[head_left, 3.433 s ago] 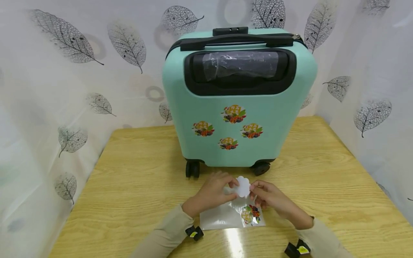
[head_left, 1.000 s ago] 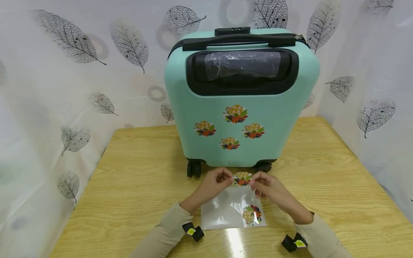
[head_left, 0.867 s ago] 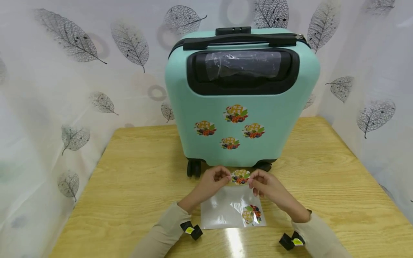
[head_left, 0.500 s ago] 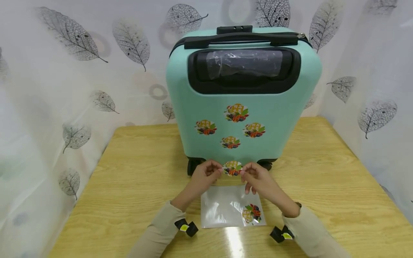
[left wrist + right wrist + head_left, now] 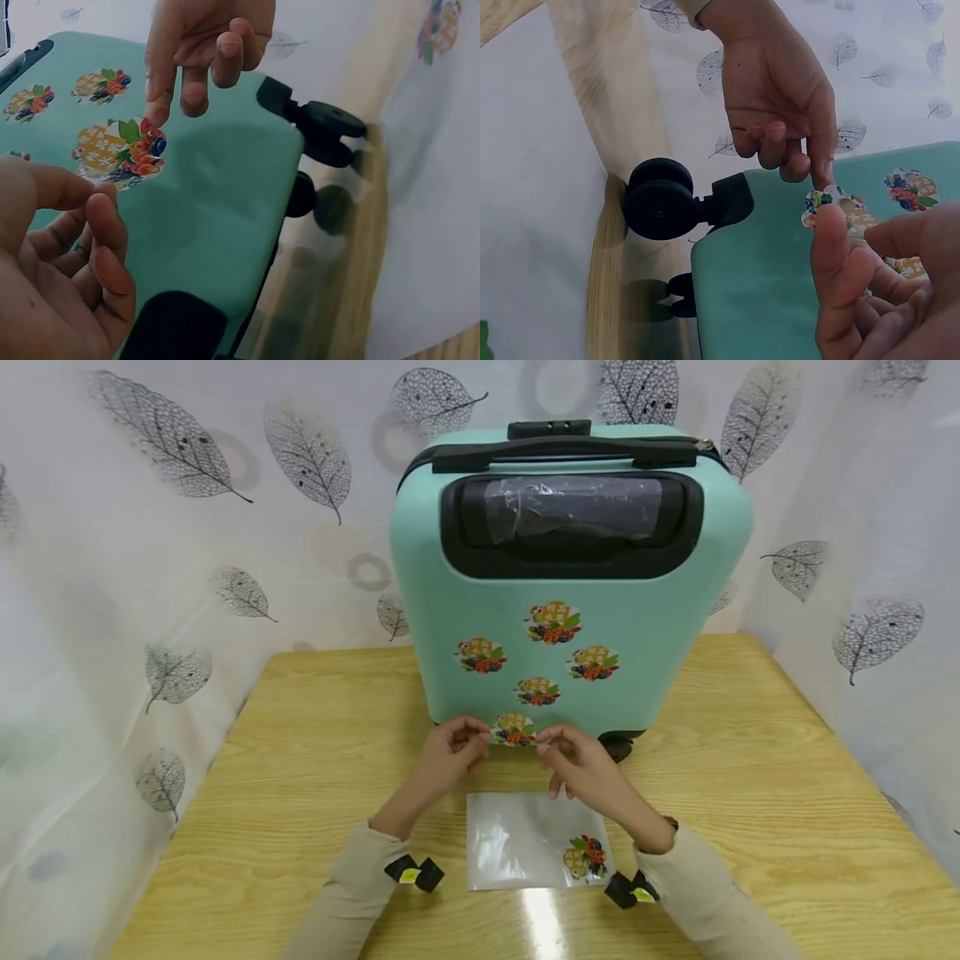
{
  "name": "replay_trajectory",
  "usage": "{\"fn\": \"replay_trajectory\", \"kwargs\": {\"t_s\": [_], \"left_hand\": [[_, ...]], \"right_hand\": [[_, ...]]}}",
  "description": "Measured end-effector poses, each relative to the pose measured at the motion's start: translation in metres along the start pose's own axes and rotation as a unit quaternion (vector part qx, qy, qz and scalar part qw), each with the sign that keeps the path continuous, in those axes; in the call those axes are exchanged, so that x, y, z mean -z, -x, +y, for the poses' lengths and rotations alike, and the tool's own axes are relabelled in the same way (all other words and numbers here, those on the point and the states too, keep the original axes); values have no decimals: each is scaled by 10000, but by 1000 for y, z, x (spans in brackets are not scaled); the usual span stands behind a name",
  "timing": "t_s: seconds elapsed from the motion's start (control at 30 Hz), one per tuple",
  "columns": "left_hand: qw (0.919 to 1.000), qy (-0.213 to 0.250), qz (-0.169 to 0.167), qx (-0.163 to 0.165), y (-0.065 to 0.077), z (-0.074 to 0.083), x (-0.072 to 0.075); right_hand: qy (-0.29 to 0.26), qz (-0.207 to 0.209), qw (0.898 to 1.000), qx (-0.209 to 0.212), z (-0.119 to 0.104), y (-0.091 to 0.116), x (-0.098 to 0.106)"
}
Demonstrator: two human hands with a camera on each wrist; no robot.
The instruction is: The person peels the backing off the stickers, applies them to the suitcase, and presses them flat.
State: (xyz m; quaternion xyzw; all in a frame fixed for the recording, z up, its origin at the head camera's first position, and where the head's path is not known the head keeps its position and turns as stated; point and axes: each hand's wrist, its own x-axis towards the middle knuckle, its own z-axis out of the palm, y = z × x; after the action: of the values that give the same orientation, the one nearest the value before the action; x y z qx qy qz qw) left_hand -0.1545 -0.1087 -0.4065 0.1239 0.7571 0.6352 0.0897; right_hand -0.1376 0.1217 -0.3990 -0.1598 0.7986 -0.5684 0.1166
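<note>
A scalloped fruit-print sticker (image 5: 513,729) is held low in front of the mint-green suitcase (image 5: 600,710). My left hand (image 5: 438,764) pinches its left edge between thumb and forefinger. Its right edge is pinched by my right hand (image 5: 585,772), whose other fingers hang loosely curled. In the left wrist view the sticker (image 5: 124,154) faces the camera close to the shell; whether it touches cannot be made out. The right wrist view shows the sticker (image 5: 840,206) partly hidden behind my thumb. Several matching stickers, such as the top one (image 5: 553,622), are on the suitcase front.
A glossy backing sheet (image 5: 517,843) lies on the wooden table (image 5: 315,760) below my hands, with one sticker (image 5: 585,857) at its right corner. The suitcase stands on black wheels (image 5: 617,746). A leaf-print cloth (image 5: 97,610) hangs behind and at the sides.
Earlier the sticker's white back showed above the sheet; now its print faces up. Both hands have carried it forward and left, up to the lower part of the suitcase.
</note>
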Motion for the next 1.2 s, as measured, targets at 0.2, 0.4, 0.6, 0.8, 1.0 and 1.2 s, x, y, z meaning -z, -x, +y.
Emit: {"fn": "replay_trajectory", "kwargs": {"t_s": [0.2,0.4,0.6,0.8,1.0,1.2], "left_hand": [[9996,-211,97,138,1,3,12],[9990,-366,248,79,0,4,18],[9981,-505,344,-33,1,5,23],[9965,-694,440,-136,2,8,28],[9961,-752,443,-135,3,12,33],[9958,-787,454,-97,3,10,34]], "right_hand": [[-5,-41,10000,-51,-8,-7,-4],[-110,-58,9998,-160,-14,-13,-8],[-221,-77,9996,-134,-16,-18,-12],[-201,-77,9997,68,-14,-24,-17],[-243,-6,9996,133,-12,-26,-20],[-244,37,9995,196,-10,-28,-22]]}}
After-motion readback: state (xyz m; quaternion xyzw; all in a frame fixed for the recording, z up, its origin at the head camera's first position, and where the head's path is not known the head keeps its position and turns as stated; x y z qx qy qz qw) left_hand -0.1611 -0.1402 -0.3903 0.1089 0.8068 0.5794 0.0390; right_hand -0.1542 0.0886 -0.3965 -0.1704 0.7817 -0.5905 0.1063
